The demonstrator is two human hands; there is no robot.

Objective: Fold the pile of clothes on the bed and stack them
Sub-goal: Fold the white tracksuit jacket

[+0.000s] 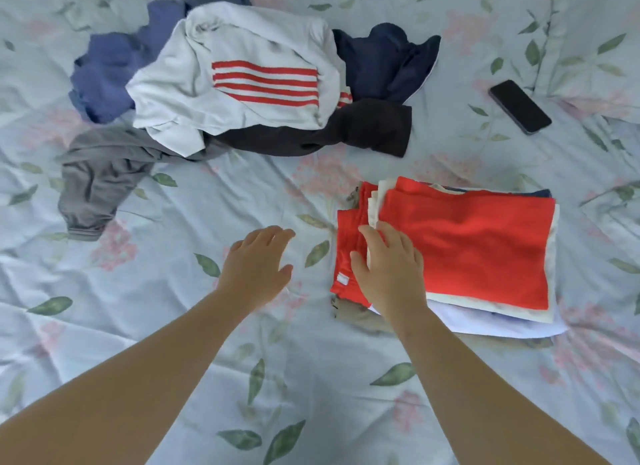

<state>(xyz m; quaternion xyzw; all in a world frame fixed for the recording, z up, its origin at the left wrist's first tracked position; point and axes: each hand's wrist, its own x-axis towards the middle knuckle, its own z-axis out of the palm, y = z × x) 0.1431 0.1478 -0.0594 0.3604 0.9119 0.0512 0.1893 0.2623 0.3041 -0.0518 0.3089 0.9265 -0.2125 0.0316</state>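
Bed: a wrinkled pale blue bedsheet (166, 329) printed with pink flowers and green leaves fills the whole view.
Unfolded pile: at the far left centre, a white shirt with red stripes (242, 83) lies on top. A blue garment (107, 69) spreads out to its left, a navy garment (381, 62) to its right, and a black garment (346, 128) along its near edge. A grey garment (100, 180) trails off the pile's near left corner.
Folded stack: on the near right, well apart from the pile, with a red garment (467, 246) on top. Cream and white layers show along its near and right edges.
Right hand (389, 269): grip open, fingers flat on the stack's left edge.
Left hand (258, 265): grip open, fingers relaxed, holding nothing. It is just left of the stack, above or on the sheet; I cannot tell which.
Phone (519, 106): black, screen dark, lying at the far right, apart from all clothing.
Open room: bare sheet lies between pile and stack, and around both forearms.
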